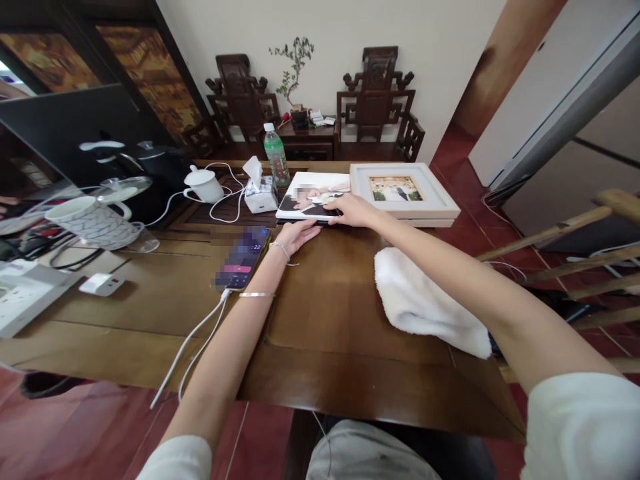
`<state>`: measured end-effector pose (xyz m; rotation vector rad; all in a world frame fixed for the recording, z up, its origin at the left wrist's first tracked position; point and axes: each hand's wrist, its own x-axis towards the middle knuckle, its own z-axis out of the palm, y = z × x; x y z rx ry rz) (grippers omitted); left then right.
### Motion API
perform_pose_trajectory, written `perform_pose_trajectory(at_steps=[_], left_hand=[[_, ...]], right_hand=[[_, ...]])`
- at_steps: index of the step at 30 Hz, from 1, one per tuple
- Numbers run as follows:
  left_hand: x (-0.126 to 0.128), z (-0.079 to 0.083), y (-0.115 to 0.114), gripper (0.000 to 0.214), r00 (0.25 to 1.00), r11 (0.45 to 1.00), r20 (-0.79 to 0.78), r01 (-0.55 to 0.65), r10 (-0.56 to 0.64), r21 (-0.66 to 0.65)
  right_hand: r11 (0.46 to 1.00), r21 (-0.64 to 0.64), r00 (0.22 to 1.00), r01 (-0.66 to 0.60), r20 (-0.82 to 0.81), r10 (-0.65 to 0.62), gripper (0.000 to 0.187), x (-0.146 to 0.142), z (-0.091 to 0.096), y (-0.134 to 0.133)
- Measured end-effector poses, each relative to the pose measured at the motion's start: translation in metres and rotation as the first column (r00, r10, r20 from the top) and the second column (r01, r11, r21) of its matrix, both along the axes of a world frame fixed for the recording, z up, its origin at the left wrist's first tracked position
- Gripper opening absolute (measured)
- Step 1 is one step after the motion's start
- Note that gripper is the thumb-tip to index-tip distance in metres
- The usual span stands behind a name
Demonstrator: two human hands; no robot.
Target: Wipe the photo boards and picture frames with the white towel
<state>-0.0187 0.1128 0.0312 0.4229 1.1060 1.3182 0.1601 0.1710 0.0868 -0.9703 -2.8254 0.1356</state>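
Observation:
A photo album (307,208) with a white and black picture cover lies flat towards the back of the wooden table, a dark layer showing under its front edge. My right hand (354,211) grips its front right part, fingers on the cover and thumb down at the edge. Along the front edge rests my left hand (299,236), fingers stretched out and touching the album or the table just before it; exact contact is hard to see. Right beside the album sits a cream framed photo box (435,193). A charging phone (245,257) lies left of my left wrist.
A tissue box (261,198), a green-labelled bottle (277,157) and a lidded white cup (204,185) stand at the back. Leftward are a patterned mug (93,223), a charger (101,285) and a power strip (30,293). A white fluffy cloth (425,300) lies under my right forearm.

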Motion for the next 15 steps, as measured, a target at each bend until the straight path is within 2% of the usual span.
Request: perform_pose_trajectory(at_steps=[1,3,5,7,9,10,11,13,15], left_hand=[[-0.005,0.002,-0.001,0.015,0.999,0.998,-0.009,0.051,-0.051,-0.023],[-0.013,0.007,-0.002,0.018,0.996,0.993,-0.040,0.078,-0.082,-0.090],[-0.019,0.010,-0.002,0.023,0.978,0.987,-0.177,0.082,-0.107,-0.141],[-0.023,0.015,-0.001,0.028,0.893,0.983,-0.426,0.087,-0.149,-0.162],[-0.027,0.022,0.003,0.034,0.717,0.989,-0.681,0.078,-0.145,-0.128],[-0.029,0.026,0.006,0.034,0.648,0.994,-0.753,0.066,-0.113,-0.092],[-0.032,0.029,0.010,0.032,0.488,0.998,-0.872,0.055,-0.031,-0.005],[-0.037,0.034,0.020,0.022,0.332,0.995,-0.939,0.005,0.092,0.099],[-0.041,0.034,0.033,0.029,0.102,0.982,-0.977,-0.028,0.189,0.187]], right_hand=[[0.999,-0.043,0.999,-0.008,-0.048,0.006,0.032,0.003,0.002,0.001],[0.995,-0.096,0.989,0.007,-0.148,-0.021,0.032,0.010,0.009,0.003],[0.993,-0.090,0.969,0.072,-0.228,-0.090,0.031,0.023,0.015,0.005],[0.978,-0.044,0.933,0.203,-0.294,-0.206,0.030,0.044,0.019,0.006],[0.924,-0.001,0.861,0.382,-0.362,-0.356,0.033,0.073,0.021,0.007],[0.880,0.009,0.809,0.475,-0.398,-0.433,0.036,0.091,0.022,0.008],[0.832,0.009,0.757,0.555,-0.420,-0.500,0.040,0.110,0.021,0.009],[0.611,-0.035,0.518,0.791,-0.493,-0.699,0.045,0.149,0.019,0.012],[0.396,-0.160,0.281,0.904,-0.473,-0.835,0.052,0.184,0.013,0.014]])
